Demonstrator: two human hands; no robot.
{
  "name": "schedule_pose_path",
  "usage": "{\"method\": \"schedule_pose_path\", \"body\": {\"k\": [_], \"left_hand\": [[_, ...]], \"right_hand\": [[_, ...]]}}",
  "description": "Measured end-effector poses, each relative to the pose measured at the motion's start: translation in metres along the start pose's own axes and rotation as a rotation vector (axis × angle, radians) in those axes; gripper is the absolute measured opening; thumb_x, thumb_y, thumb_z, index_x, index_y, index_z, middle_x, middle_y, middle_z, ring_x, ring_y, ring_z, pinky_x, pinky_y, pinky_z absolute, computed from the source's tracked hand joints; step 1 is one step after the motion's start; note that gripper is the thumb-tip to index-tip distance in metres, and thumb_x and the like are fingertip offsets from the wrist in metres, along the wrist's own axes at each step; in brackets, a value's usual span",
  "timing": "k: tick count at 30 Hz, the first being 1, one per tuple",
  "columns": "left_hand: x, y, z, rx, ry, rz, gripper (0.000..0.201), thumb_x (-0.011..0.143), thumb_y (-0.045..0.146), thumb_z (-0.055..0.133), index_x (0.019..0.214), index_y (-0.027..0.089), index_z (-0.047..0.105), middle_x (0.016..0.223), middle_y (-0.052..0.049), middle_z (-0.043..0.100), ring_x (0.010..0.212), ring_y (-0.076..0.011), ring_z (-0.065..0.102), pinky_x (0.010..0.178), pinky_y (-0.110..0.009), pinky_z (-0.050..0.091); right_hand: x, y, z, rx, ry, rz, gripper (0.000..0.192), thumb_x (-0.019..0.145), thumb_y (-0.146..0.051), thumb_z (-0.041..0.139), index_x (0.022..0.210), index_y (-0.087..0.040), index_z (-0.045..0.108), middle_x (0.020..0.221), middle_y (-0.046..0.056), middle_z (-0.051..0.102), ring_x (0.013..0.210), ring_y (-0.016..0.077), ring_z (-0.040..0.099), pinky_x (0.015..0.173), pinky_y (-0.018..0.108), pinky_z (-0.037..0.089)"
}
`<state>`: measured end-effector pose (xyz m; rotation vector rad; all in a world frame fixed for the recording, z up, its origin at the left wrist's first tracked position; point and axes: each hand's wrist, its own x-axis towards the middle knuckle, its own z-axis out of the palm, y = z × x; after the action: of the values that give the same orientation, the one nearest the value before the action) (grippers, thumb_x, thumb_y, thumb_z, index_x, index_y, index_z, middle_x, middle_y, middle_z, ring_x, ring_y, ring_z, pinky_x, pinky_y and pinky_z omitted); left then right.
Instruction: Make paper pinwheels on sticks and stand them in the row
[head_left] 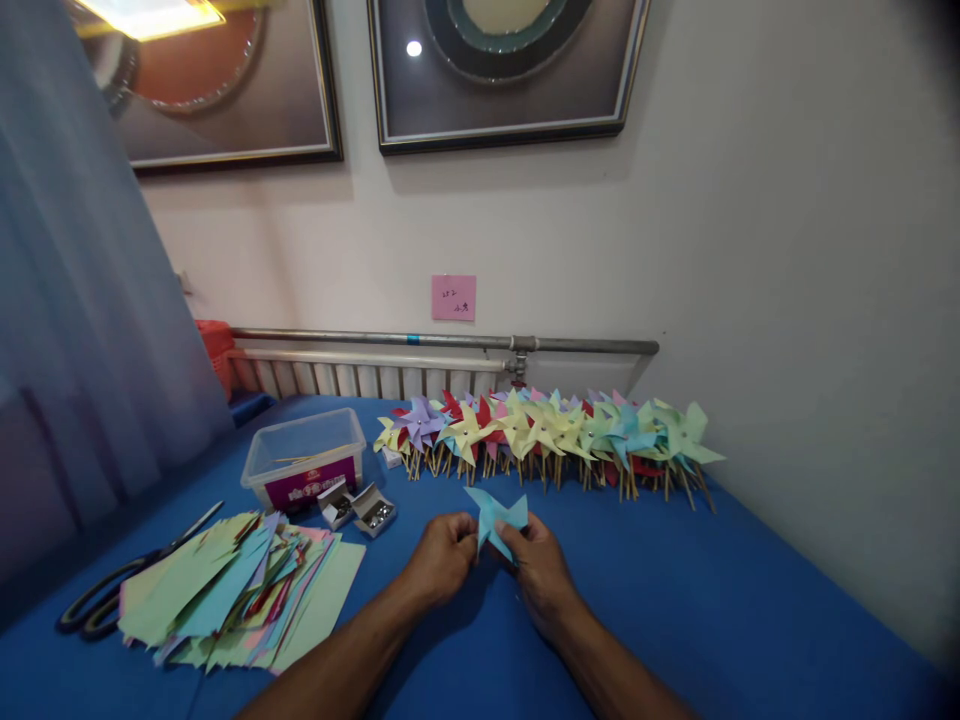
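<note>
Pinwheel [495, 518] pinched between both hands over table [675, 590]

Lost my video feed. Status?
Both hands, left hand and right hand, pinch light-blue pinwheel. Finished pinwheels beyond. Paper stack left.

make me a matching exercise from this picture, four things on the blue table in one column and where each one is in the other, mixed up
Things:
1. light blue pinwheel
2. scissors
3. clear plastic box
4. row of finished pinwheels

Places:
A. along the wall, below the pipe
B. far left, beside the stack of coloured paper
C. held between the left hand and the right hand
D. behind the two small open boxes of metal pins

Pairs: 1-C, 2-B, 3-D, 4-A
</note>
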<state>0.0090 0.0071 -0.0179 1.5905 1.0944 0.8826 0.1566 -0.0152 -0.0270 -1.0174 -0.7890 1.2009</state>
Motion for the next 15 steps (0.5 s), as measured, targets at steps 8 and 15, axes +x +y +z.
{"method": "schedule_pose_path", "body": {"k": [8,15], "left_hand": [[-0.0005,0.0036,0.0014,-0.032,0.001,0.004,0.012,0.075,0.024,0.051,0.067,0.018,0.058,0.054,0.006,0.048,0.046,-0.0086,0.037,0.05,-0.022,0.03],[-0.0003,0.0095,-0.0021,-0.047,-0.02,-0.008,0.016,0.076,0.03,0.052,0.072,0.017,0.06,0.057,0.004,0.052,0.047,-0.0098,0.042,0.049,-0.023,0.03]], "right_hand": [[-0.0006,-0.0016,0.0017,0.049,-0.007,-0.001,0.032,0.063,-0.038,0.088,0.083,-0.02,0.071,0.066,-0.003,0.067,0.06,0.0162,0.058,0.061,0.028,0.048],[-0.0017,-0.0068,0.0032,0.066,0.005,0.016,0.036,0.061,-0.039,0.089,0.087,-0.02,0.072,0.074,-0.001,0.071,0.065,0.0188,0.063,0.066,0.031,0.053]]}}
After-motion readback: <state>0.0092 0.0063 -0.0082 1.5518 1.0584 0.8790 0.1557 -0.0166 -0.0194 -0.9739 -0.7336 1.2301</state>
